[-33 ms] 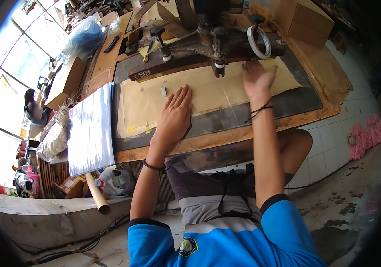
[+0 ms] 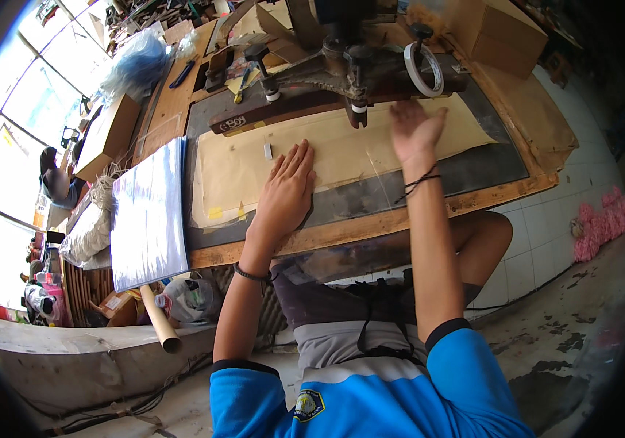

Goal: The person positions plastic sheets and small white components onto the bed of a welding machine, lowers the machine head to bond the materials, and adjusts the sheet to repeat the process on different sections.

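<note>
Tan sheet (image 2: 355,153): long, papery from here
Lie: flat, right end pointed
Spot: on the dark board (image 2: 465,172), by the brown bar (image 2: 301,106)
Near left corner: two yellow patches (image 2: 215,212)

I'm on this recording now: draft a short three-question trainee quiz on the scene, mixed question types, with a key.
1. Which hand is palm up, the left hand or the right hand?

2. True or false: the tape roll lies flat on the tan sheet.

3. Which small thing lies on the tan sheet, near the left hand?
a) a mug
b) a pale block
c) a hammer

Key:
1. The right hand.
2. False: the tape roll hangs at a black knob.
3. b
</note>
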Demonstrator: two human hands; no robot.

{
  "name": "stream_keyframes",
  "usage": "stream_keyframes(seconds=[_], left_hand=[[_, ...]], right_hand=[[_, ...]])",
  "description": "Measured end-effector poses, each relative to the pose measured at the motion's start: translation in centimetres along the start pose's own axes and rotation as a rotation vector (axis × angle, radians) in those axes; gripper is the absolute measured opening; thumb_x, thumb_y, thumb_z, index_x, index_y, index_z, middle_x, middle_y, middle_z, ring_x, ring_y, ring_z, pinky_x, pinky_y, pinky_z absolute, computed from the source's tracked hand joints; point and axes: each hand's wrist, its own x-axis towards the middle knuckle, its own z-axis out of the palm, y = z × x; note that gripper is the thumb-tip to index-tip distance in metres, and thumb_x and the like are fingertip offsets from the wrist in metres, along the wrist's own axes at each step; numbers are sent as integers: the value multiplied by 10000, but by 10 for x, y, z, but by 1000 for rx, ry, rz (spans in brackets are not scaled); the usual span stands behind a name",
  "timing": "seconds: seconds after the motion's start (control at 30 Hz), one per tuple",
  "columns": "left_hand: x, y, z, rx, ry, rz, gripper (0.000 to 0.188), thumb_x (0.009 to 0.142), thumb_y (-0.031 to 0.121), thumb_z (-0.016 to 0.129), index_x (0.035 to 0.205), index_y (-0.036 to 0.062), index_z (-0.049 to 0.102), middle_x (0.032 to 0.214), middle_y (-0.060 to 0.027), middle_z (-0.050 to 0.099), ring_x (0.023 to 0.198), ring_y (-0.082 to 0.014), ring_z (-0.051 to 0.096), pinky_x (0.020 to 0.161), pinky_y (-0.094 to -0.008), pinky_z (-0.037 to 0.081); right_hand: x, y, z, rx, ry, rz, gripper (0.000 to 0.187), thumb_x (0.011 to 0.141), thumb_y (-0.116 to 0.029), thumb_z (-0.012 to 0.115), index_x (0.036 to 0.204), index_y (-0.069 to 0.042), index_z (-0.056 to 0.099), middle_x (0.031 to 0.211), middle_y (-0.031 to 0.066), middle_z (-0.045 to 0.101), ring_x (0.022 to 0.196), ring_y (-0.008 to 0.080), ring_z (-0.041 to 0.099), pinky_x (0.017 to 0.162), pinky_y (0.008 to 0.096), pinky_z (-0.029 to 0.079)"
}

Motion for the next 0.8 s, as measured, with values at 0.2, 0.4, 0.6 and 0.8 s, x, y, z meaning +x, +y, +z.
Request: stream_keyframes(seconds=[0.2, 0.4, 0.6, 0.8], left_hand=[[0, -4, 2, 0, 7, 16, 480, 1045, 208, 416, 1474, -6, 415, 1556, -185, 383, 1462, -338, 324, 1210, -446, 240], [0, -1, 0, -12, 10, 13, 470, 1041, 188, 416, 1468, -7, 427, 1551, -188, 391, 1459, -342, 330, 1208, -447, 243], [0, -1, -1, -20, 21, 25, 474, 1036, 187, 423, 1460, -25, 426, 1545, -200, 394, 1452, -352, 339, 1206, -451, 248], [0, 1, -1, -34, 35, 10, 474, 1033, 191, 427, 1452, -31, 434, 1529, -205, 415, 1443, -360, 349, 1206, -446, 252]], right_hand=[[-25, 56, 27, 224, 9, 262, 915, 1000, -683, 201, 1436, 108, 350, 1402, 202, 462, 1349, 310, 415, 1168, 491, 303], [3, 13, 12, 257, -2, 207, 843, 1026, -616, 170, 1456, 96, 301, 1417, 237, 440, 1380, 371, 379, 1191, 550, 266], [54, -51, -8, 189, 182, 43, 636, 1066, -415, 220, 1444, 91, 292, 1464, 236, 359, 1387, 396, 366, 1195, 553, 286], [12, 15, 8, 194, 88, 20, 597, 1077, -408, 217, 1383, 72, 399, 1346, 201, 492, 1215, 313, 517, 1094, 470, 426]])
